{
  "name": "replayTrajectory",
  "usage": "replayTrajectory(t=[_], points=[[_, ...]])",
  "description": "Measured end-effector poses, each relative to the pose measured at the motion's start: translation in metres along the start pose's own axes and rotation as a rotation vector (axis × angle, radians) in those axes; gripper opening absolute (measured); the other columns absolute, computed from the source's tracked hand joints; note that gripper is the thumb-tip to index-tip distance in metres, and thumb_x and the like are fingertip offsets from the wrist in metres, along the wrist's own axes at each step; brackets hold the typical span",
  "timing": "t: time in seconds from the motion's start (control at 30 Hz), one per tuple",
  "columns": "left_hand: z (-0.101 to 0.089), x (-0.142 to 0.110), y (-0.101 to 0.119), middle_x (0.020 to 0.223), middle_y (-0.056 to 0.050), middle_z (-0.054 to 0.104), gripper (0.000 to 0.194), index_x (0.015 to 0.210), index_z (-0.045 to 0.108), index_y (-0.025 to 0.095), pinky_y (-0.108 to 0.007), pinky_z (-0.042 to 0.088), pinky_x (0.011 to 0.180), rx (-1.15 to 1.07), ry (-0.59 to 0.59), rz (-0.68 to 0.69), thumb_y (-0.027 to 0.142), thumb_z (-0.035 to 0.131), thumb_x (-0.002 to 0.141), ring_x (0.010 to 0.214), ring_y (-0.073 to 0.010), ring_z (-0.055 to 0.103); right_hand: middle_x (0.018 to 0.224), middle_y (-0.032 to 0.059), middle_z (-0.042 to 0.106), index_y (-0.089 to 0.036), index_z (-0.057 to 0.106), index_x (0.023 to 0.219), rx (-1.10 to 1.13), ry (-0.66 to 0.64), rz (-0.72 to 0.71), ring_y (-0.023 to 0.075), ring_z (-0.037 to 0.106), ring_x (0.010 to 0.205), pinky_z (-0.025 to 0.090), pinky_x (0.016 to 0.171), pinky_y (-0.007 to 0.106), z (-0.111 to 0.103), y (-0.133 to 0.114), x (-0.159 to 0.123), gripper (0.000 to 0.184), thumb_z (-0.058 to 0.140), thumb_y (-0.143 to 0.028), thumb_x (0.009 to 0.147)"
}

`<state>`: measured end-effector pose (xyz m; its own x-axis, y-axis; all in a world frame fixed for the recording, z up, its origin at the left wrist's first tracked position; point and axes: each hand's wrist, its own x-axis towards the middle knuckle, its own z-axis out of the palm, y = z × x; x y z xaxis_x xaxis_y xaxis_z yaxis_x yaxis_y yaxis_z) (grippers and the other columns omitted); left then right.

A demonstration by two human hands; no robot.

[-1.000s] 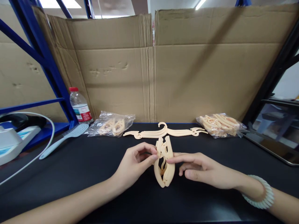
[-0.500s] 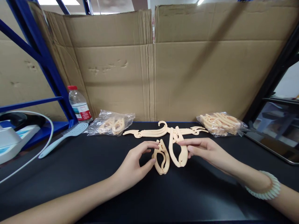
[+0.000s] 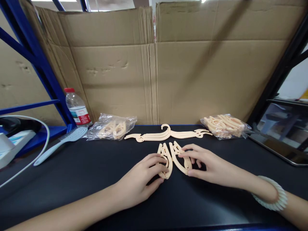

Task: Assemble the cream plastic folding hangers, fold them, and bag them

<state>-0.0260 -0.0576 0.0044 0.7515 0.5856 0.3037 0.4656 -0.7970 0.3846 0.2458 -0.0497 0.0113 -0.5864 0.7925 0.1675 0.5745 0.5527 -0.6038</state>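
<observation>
Two cream plastic folding hangers lie folded side by side on the black tabletop (image 3: pixel 101 171). My left hand (image 3: pixel 144 175) grips the left folded hanger (image 3: pixel 169 163), its fingers across the loop and thumb at the bottom end. At the other one, my right hand (image 3: pixel 207 162) has its fingertips on the upper part and its thumb at the lower end of the right folded hanger (image 3: pixel 178 162). The fingers hide parts of both. Behind them lies an unfolded hanger (image 3: pixel 154 137), arms spread wide and hook pointing away.
Clear plastic bags of cream hangers lie back left (image 3: pixel 112 128) and back right (image 3: pixel 225 125). At left are a light blue hairbrush (image 3: pixel 61 142), a red-capped bottle (image 3: pixel 78 107), a white cable (image 3: pixel 47 141) and a power strip (image 3: pixel 18 146). A dark tablet-like slab (image 3: pixel 276 149) lies right; cardboard (image 3: pixel 115 70) stands behind.
My right hand has lowered its folded hanger onto the table beside the other one and shifted its grip. My left hand has closed further over the left folded hanger. The view has shifted slightly.
</observation>
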Motion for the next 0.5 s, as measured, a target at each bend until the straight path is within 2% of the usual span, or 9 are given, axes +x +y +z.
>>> replayTrajectory(t=[0.1,0.17,0.37,0.5], points=[[0.001,0.0,-0.002,0.124,-0.008,0.058,0.026,0.115,0.059,0.02,-0.037,0.04,0.108,0.02,0.0,0.009,0.016,0.05,0.091,0.127,-0.0214,0.043,0.131,0.0069,0.047,-0.029,0.056,0.127,-0.084,-0.045,-0.074,0.0208,0.052,0.114,0.044,0.099,0.035,0.002,-0.003,0.0,0.04,0.058,-0.033,0.088],[0.001,0.0,-0.004,0.124,-0.008,0.058,0.026,0.115,0.059,0.02,-0.038,0.04,0.107,0.027,0.007,0.01,0.016,0.05,0.091,0.127,-0.0216,0.043,0.131,0.0062,0.047,-0.03,0.054,0.129,-0.125,-0.057,-0.105,0.0206,0.047,0.121,0.038,0.105,0.036,0.004,-0.003,0.0,0.039,0.054,-0.03,0.091],[0.001,0.002,-0.01,0.124,-0.009,0.059,0.026,0.116,0.059,0.019,-0.04,0.041,0.107,0.026,0.033,0.019,0.017,0.05,0.091,0.127,-0.0228,0.044,0.132,0.0068,0.047,-0.028,0.051,0.131,-0.171,-0.052,-0.147,0.0189,0.043,0.125,0.036,0.107,0.034,0.009,-0.002,0.002,0.037,0.048,-0.029,0.095],[0.002,0.003,-0.013,0.123,-0.009,0.059,0.026,0.116,0.059,0.02,-0.04,0.041,0.107,0.02,0.039,0.024,0.017,0.05,0.091,0.127,-0.0224,0.044,0.129,0.0078,0.047,-0.027,0.052,0.13,-0.183,-0.029,-0.179,0.0185,0.045,0.122,0.037,0.106,0.034,0.01,0.0,0.004,0.036,0.047,-0.027,0.095]])
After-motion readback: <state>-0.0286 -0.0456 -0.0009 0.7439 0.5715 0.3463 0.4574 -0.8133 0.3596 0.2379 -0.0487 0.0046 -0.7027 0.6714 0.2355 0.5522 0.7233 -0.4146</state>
